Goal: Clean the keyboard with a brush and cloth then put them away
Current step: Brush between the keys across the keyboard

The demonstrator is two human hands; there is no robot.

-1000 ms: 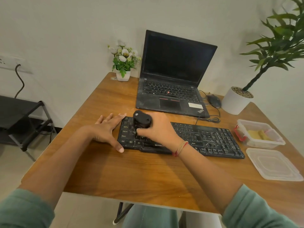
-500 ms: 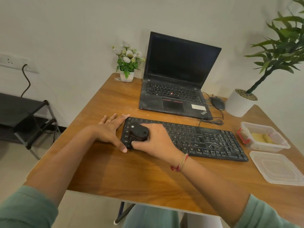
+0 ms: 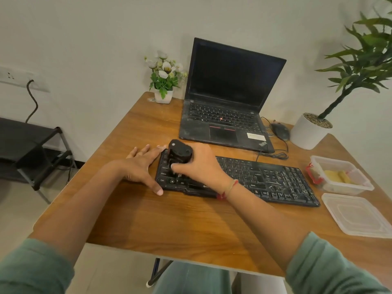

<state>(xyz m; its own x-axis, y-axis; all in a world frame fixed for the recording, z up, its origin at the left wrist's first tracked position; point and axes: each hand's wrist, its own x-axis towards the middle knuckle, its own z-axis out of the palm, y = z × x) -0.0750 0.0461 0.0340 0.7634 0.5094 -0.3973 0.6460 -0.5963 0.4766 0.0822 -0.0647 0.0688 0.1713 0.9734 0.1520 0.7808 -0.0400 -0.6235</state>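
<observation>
Head view: the black rounded plastic brush [image 3: 180, 152] has swung back to the far rows at the left end of the black full-size plastic keyboard [image 3: 265, 177]. Half a second ago it sat lower, over the near rows, and a second ago it was up at the far rows as now. This reads as short back-and-forth scrubbing strokes. Brushing looks under way but confined to the left end, and the keys stretching away to the right of the grip have probably not been reached yet. The right grip [image 3: 199, 166] is wrapped over the brush from the right, fingers curled round its body. A red thread circles the wrist, and the forearm runs back toward the viewer. The left grip [image 3: 141, 164] lies just to the left, released and flat, palm down on the brown wooden bench [image 3: 169, 219]. Its fingers are straight and its thumb runs along the keyboard's left edge, apparently bracing it; it has not moved. Well to the right of the right grip, past the keyboard's other end, a clear plastic box [image 3: 358, 186] holds something yellow [image 3: 337, 176]. This is probably the cloth, and it looks untouched. A clear lid [image 3: 358, 215] lies nearer the viewer.
</observation>
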